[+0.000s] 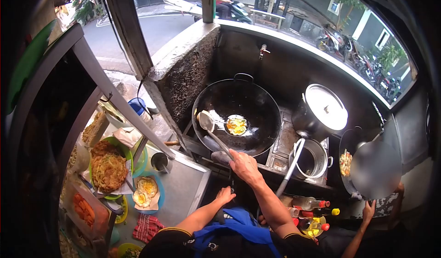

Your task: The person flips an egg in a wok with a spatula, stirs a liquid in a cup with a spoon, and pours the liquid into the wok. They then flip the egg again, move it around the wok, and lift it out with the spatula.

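An egg (237, 125) lay in the wok (262, 108) at the stove (287, 136)'s left end, two pots (309, 121) at its right; leftward, near the table (186, 177)'s back edge, stood a cup (158, 161).

My ladle (218, 140): metal, smooth handle. Wok (264, 104): dark metal, glossy inside. Pot lid (325, 105): bright, smooth metal. Wall (188, 74) left of wok: rough, pitted, matt. Desk (183, 177): smooth grey metal, soft sheen. Blue plate (160, 191): looks like smooth plastic; paper (147, 208) on it, matt. Checked rag (148, 228): matt cloth. Bottles (312, 204): glossy, can't tell glass or plastic.
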The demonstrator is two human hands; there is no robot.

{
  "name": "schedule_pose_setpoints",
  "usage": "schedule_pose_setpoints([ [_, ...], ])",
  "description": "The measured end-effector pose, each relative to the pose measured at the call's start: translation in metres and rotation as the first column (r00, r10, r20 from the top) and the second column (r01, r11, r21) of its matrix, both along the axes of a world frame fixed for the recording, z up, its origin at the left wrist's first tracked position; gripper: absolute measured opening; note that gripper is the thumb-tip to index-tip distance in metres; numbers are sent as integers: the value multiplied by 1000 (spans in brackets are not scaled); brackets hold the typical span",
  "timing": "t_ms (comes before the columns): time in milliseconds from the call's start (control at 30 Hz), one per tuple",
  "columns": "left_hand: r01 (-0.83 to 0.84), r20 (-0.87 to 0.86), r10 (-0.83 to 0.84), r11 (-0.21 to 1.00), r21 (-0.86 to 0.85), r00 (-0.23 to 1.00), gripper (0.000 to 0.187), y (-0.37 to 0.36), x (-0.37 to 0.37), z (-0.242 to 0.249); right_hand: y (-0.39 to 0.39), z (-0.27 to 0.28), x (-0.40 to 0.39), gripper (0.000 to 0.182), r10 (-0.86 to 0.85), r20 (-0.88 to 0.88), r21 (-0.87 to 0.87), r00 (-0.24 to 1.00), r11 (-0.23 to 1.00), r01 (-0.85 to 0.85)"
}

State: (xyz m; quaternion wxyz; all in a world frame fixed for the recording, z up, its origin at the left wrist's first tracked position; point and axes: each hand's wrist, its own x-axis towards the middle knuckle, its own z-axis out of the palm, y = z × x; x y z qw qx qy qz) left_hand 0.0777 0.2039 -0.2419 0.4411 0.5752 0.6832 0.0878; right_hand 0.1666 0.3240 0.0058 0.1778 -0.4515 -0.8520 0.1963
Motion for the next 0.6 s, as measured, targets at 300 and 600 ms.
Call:
schedule_pose_setpoints([
  [300,3,-92,3,998,66,996,38,0,5,7,-1,-3,3,47,10,22,-70,1000,998,-8],
  [600,-101,202,39,947,306,979,47,9,14,83,3,-11,4,47,21,28,-55,999,998,-19],
])
